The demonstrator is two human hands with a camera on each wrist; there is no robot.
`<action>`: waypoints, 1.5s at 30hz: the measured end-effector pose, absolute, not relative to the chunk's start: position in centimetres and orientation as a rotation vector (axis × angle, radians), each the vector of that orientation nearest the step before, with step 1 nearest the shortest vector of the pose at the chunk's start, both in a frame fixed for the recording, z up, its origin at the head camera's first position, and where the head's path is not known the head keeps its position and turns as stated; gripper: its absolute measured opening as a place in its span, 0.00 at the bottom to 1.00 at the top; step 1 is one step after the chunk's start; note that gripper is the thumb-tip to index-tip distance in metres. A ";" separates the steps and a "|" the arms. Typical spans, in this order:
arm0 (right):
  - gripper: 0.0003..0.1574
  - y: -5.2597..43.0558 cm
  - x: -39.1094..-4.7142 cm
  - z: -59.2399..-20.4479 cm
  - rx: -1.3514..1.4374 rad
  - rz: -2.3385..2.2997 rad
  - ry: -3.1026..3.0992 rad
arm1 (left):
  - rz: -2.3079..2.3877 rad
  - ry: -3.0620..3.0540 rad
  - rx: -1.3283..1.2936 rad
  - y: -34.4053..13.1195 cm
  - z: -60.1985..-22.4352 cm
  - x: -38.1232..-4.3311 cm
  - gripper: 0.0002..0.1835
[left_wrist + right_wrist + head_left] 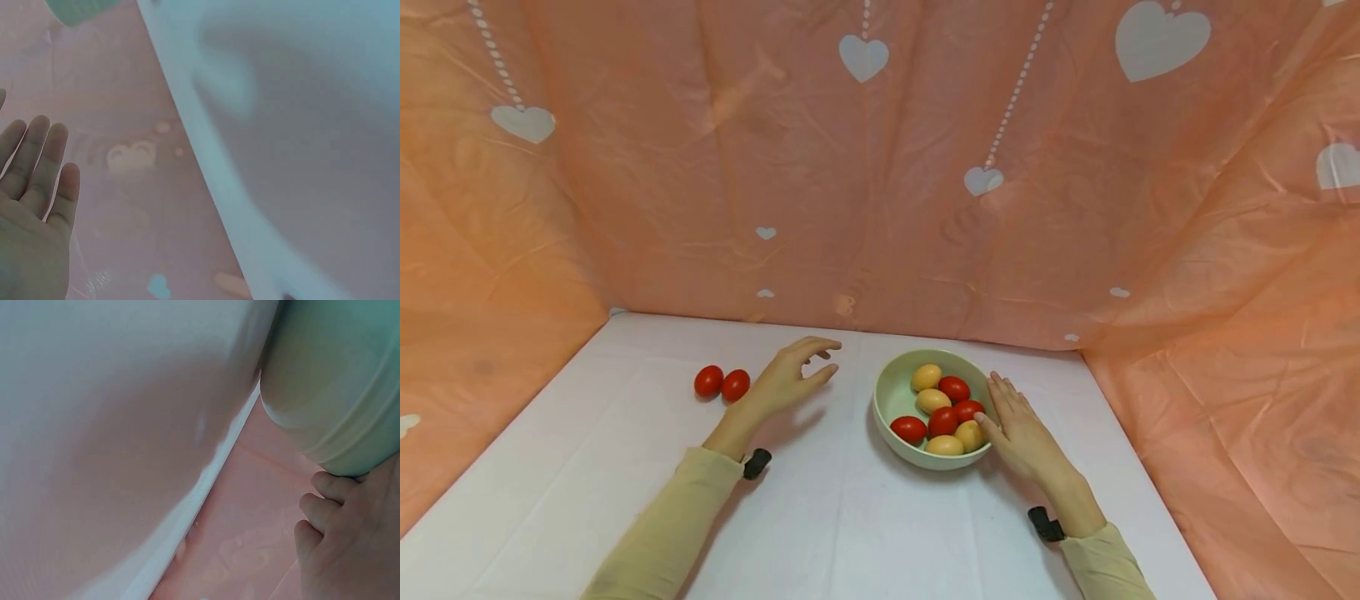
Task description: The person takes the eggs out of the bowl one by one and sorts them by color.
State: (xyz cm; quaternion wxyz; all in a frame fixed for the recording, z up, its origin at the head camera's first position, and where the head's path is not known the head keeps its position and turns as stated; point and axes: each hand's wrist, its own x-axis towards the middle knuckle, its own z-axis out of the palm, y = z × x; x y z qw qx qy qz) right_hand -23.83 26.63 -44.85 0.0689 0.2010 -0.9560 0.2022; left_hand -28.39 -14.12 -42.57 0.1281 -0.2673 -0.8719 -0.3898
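Observation:
A pale green bowl (895, 446) holds several egg-shaped things, some red (909, 429) and some yellow (945, 445). My right hand (1026, 437) lies against the bowl's right side, its fingers straight along the outside and its thumb reaching over the rim. In the right wrist view, the fingers (319, 509) touch the bowl's outer wall (337, 394). My left hand (786, 375) hovers over the table left of the bowl, holding nothing, fingers and thumb apart. Two more red egg-shaped things (708, 381) sit close together on the table, just left of that hand.
A white cloth covers the table (850, 517). Orange sheeting (820, 208) with white hearts hangs behind it and at both sides. Black wrist cameras (1047, 525) sit on both wrists, beside beige sleeves (662, 525).

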 end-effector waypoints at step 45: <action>0.45 26.6 -23.9 -44.7 0.604 0.602 -2.873 | -0.703 -2.817 -1.649 -2.5 -40.0 -29.5 0.15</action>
